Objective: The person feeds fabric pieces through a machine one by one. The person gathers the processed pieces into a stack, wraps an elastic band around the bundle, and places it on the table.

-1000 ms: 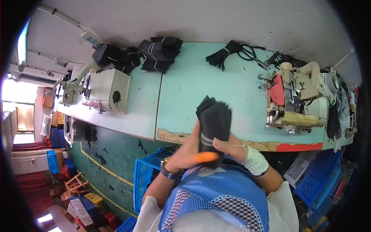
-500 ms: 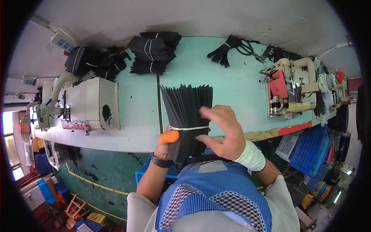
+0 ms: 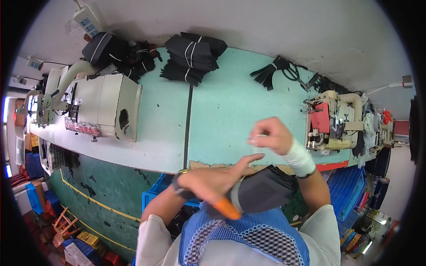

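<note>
A bundle of black fabric pieces (image 3: pixel 268 190) lies tilted on its side above my lap, a pale band around it. My left hand (image 3: pixel 206 181) grips the bundle near the band; an orange cover sits on one digit that presses against the near side, while another finger stretches along the far side. Above the table's front edge, apart from the bundle, my right hand (image 3: pixel 274 136) has its fingers curled into a pinch. Something small and pale may be at those fingertips, too blurred to name. White wrapping covers my right wrist.
Banded black bundles (image 3: pixel 191 55) lie at the table's back. Near the wall are a smaller tied bundle (image 3: pixel 266 75) and scissors (image 3: pixel 293 73). Sewing machines stand left (image 3: pixel 104 104) and right (image 3: pixel 330 117). A blue crate (image 3: pixel 153 195) is below the table (image 3: pixel 222 111).
The bundle has gone from upright to lying sideways, lower and nearer my body. My right hand has come away from it and closed into a pinch. The view has shifted slightly.
</note>
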`<control>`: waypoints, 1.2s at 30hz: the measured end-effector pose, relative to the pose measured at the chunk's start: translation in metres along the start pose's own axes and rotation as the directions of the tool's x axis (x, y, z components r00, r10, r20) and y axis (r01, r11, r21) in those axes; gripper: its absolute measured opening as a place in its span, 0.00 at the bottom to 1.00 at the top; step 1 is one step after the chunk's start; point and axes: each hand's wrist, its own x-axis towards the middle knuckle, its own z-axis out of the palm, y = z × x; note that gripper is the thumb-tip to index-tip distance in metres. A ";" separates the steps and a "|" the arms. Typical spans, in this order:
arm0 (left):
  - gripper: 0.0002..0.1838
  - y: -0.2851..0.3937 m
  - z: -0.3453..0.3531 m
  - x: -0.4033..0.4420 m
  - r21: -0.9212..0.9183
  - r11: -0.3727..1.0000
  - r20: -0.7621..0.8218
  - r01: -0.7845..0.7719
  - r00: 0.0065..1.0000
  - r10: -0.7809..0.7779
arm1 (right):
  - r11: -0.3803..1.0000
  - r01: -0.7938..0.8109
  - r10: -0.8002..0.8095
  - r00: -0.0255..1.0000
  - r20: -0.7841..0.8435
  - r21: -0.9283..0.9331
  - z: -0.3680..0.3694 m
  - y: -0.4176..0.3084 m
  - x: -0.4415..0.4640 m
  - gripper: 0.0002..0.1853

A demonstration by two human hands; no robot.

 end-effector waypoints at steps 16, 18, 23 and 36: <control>0.48 -0.022 0.014 0.002 -0.078 0.997 -0.359 0.016 0.932 -0.043 | 0.975 -0.207 0.218 0.959 0.179 -0.078 -0.008 0.012 0.021 0.21; 0.43 -0.018 0.015 -0.018 -0.108 0.984 -0.586 -0.140 0.809 0.051 | 0.969 -0.045 0.032 0.998 -0.056 -0.242 -0.022 0.042 0.000 0.24; 0.36 -0.049 0.026 0.000 0.458 0.710 -0.862 0.535 0.462 0.208 | 0.458 0.257 -0.709 0.683 -0.174 -0.851 0.035 -0.004 -0.034 0.28; 0.16 -0.190 0.172 -0.174 -0.533 0.524 -0.645 -0.664 -0.083 -0.760 | 0.492 0.566 -0.643 0.748 0.162 -0.661 0.113 0.028 0.070 0.14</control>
